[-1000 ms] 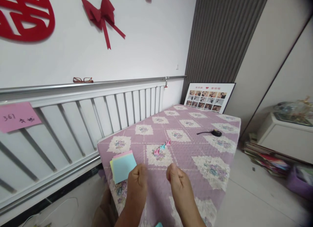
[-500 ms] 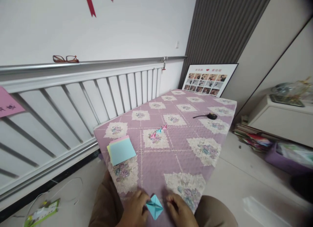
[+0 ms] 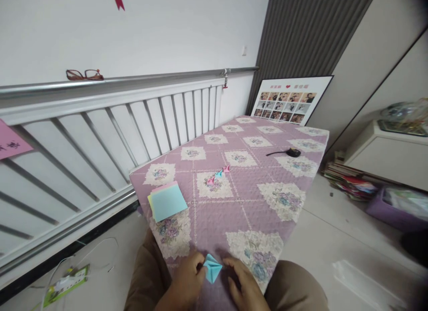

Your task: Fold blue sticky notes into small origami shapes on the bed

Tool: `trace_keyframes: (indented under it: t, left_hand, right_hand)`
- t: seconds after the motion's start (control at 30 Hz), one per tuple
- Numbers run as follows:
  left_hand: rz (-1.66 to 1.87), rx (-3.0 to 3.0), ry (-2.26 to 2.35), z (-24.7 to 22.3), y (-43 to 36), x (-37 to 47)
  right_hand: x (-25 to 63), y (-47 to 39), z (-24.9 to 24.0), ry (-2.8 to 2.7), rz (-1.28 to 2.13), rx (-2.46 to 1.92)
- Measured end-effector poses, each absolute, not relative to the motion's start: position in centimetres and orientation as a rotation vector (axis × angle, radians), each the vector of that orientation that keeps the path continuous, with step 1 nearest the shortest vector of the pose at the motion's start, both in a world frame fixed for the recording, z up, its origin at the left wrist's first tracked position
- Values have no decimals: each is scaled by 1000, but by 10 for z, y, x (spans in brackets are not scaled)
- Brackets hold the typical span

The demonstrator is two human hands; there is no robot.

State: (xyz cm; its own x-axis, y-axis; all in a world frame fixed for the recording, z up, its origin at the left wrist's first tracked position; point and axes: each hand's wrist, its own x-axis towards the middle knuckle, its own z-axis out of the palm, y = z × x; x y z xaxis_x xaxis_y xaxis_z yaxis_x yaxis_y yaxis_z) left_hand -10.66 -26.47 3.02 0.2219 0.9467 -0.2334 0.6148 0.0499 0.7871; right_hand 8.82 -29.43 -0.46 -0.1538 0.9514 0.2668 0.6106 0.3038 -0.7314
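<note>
At the near edge of the table, my left hand (image 3: 190,275) pinches the left corner of a folded blue paper (image 3: 213,269) between thumb and fingers. The paper is diamond-shaped with raised flaps and a crease. My right hand (image 3: 243,282) is just to its right, fingers curled but apart, with the index fingertip near the paper's right corner. A stack of square sheets (image 3: 169,204), blue on top with pink and yellow below, lies at the left of the table. Farther back sit small folded pieces, pink (image 3: 210,181), blue (image 3: 218,174) and pink (image 3: 226,168).
A black object with a strap (image 3: 293,152) lies at the right rear of the purple flowered tablecloth (image 3: 214,221). A white radiator (image 3: 150,128) borders the left side. Glasses (image 3: 84,74) rest on the pipe above it. A photo board (image 3: 289,100) leans behind the table.
The blue paper has changed from a flat-looking diamond to a narrower one with raised flaps. My right hand's fingers have opened and moved nearer it. The camera view has shifted slightly.
</note>
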Motion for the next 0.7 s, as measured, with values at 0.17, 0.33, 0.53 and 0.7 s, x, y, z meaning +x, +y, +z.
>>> trace_keyframes:
  t: [0.17, 0.33, 0.53, 0.7]
  left_hand:
    - [504, 1541, 1431, 33, -261, -105]
    - [512, 1429, 1332, 32, -263, -107]
    - [574, 1318, 1303, 32, -265, -108]
    - [666, 1261, 1350, 28, -265, -99]
  right_hand:
    - [77, -294, 16, -1756, 891, -1363]
    - [69, -292, 35, -1499, 1112, -1396]
    - [69, -291, 36, -1229, 1266, -1432]
    - [66, -292, 34, -1166, 1318, -1461]
